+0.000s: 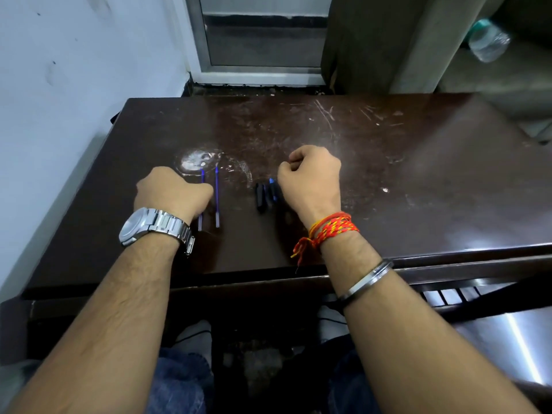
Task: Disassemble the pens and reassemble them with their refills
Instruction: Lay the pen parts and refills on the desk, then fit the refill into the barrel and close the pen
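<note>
Table [388, 162] | two blue refills [217, 201] parallel left of centre; dark pen barrels [263, 195] just right | left hand [171, 191] curled over left refill, grip unclear | right hand [310, 180] fisted beside barrels, contents hidden | right half open to edge

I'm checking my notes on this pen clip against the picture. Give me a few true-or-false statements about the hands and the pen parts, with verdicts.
1. Two blue refills lie side by side on the table. True.
2. The left hand is by the refills. True.
3. The right hand is spread flat, palm up. False: it is curled in a fist beside the dark pen parts.
4. The watch is on the right wrist. False: it is on the left.
</note>
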Motion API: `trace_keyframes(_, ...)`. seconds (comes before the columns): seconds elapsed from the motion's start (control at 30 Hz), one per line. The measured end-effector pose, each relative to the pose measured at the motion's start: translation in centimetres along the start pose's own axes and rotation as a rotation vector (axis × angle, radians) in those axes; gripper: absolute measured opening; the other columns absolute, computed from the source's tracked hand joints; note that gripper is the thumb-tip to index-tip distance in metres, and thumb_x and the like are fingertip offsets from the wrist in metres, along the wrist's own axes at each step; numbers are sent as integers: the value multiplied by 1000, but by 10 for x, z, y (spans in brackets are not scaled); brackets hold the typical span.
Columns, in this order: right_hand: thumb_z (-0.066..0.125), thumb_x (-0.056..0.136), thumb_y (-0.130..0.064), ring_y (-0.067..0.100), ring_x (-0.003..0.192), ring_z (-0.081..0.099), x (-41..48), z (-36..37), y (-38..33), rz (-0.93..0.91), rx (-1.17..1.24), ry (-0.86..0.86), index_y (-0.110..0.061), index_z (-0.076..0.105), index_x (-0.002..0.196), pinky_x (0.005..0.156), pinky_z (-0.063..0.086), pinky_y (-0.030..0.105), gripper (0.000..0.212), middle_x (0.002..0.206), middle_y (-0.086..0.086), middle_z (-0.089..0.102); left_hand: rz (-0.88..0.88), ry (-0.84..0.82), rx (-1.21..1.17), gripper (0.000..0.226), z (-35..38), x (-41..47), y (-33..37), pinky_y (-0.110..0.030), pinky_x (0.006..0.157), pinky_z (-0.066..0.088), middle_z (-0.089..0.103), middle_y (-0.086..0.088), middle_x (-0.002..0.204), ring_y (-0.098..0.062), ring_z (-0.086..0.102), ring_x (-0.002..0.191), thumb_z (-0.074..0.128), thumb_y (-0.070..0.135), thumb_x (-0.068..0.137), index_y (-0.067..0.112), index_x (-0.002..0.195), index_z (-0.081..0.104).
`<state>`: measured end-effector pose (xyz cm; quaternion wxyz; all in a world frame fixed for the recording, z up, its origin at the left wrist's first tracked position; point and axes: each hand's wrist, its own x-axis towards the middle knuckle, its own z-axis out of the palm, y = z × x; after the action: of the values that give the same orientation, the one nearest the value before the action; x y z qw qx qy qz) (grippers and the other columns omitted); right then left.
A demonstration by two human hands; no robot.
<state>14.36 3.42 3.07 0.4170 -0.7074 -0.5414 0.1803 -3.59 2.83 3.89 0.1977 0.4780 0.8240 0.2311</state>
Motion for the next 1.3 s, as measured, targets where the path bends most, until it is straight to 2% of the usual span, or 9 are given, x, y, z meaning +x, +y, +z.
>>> trace_keyframes(0.2, 60, 78, -2, 37, 85, 61, 6, -7, 11, 71, -198, -72, -10, 53, 78, 68, 48, 34, 11, 99, 16, 59, 23, 40, -168, 35, 8, -4, 13, -37, 77, 44, 67, -26, 102, -44, 58, 93, 48, 25, 85, -2, 91, 69)
trace_keyframes(0.3, 64, 79, -5, 38, 86, 61, 7, -7, 14, 79, -237, -108, -10, 50, 78, 68, 46, 33, 15, 102, 18, 59, 48, 10, -343, 36, 15, -5, 17, -42, 87, 48, 71, -21, 105, -40, 61, 97, 39, 16, 84, 1, 94, 70)
trace_keyframes(0.43, 66, 81, -9, 32, 73, 54, 11, -6, 18, 107, -236, -144, -11, 48, 78, 67, 46, 31, 17, 93, 12, 52, 159, -36, -521, 31, 25, -8, 18, -20, 69, 50, 75, 1, 99, -14, 62, 78, 43, 8, 86, 23, 95, 69)
trace_keyframes(0.5, 66, 80, -8, 31, 72, 51, 12, -6, 19, 106, -248, -152, -11, 49, 78, 66, 45, 30, 17, 90, 10, 48, 207, -64, -563, 38, 27, -8, 18, -20, 70, 50, 73, 4, 105, -10, 65, 90, 46, 1, 85, 24, 105, 69)
trace_keyframes(0.63, 66, 79, -7, 32, 72, 54, 12, -6, 19, 108, -234, -157, -9, 52, 78, 66, 48, 31, 14, 85, 9, 50, 222, -113, -629, 42, 30, -8, 17, -9, 45, 41, 72, 8, 106, -1, 63, 74, 53, -5, 87, 23, 116, 65)
trace_keyframes(0.8, 61, 79, -8, 32, 71, 54, 14, -9, 18, 99, -199, -94, -7, 55, 76, 65, 44, 28, 7, 84, 13, 56, 248, -104, -614, 39, 31, -11, 16, -3, 59, 45, 73, 11, 103, 6, 66, 86, 67, 2, 86, 19, 122, 64)
trace_keyframes(1.0, 64, 84, -9, 33, 69, 47, 15, -14, 25, 123, -302, -61, -13, 36, 62, 64, 40, 32, 36, 69, 5, 39, 260, -158, -643, 41, 32, -15, 17, -24, 87, 55, 72, 16, 91, 0, 69, 92, 77, 1, 79, 17, 116, 67)
trace_keyframes(1.17, 59, 84, 0, 33, 71, 49, 16, -13, 25, 136, -319, -92, -15, 34, 63, 65, 43, 34, 35, 67, 1, 32, 264, -209, -677, 43, 34, -15, 15, -36, 88, 59, 76, 6, 98, -7, 73, 91, 84, 4, 73, 18, 110, 68)
trace_keyframes(1.3, 59, 88, -5, 37, 85, 57, 16, -11, 22, 57, -299, -77, -5, 53, 78, 69, 44, 33, 12, 90, 17, 58, 269, -238, -685, 47, 35, -16, 17, -29, 78, 61, 77, -2, 101, -9, 75, 86, 90, 7, 65, 16, 105, 68)
